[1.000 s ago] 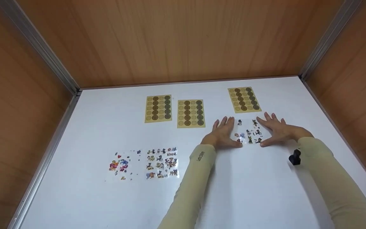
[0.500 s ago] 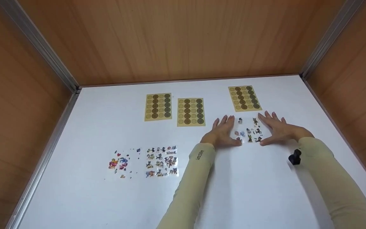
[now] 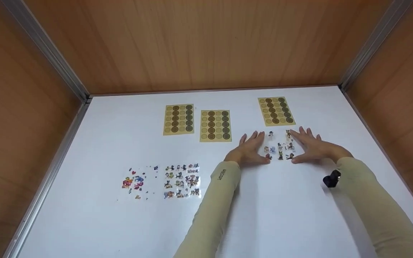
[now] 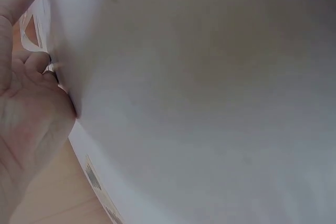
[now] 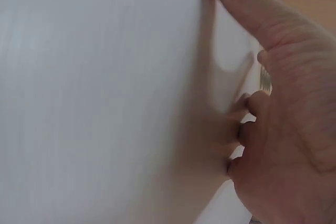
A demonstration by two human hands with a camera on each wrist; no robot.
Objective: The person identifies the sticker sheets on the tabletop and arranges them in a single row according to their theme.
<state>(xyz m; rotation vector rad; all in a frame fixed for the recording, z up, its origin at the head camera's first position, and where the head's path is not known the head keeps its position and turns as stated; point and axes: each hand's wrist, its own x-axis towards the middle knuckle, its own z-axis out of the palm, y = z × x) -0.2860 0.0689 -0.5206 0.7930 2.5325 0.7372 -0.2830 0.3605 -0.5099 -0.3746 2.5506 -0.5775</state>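
Note:
A clear sticker sheet (image 3: 280, 146) printed with small cartoon figures lies flat on the white table at the right. My left hand (image 3: 248, 149) rests along its left edge, thumb and fingers spread. On the opposite side, my right hand (image 3: 312, 146) lies with fingers extended and its thumb near the lower right corner. Neither hand grips anything. In the left wrist view, part of the left hand (image 4: 31, 114) shows at the left border. The right wrist view shows the right hand's thumb (image 5: 257, 14) and bent-looking fingertips against the white surface; the sheet is barely visible there.
Two yellow sheets of round stickers (image 3: 178, 119) (image 3: 215, 125) lie side by side at the back middle; a third yellow sheet (image 3: 276, 111) sits behind the hands, tilted. Two more clear sticker sheets (image 3: 133, 183) (image 3: 181, 181) lie front left. Wooden panels (image 3: 206, 43) border the table.
Both hands and the clear sheet between them have shifted very slightly left. The head view has tilted a little. The other sheets stay in place on the table.

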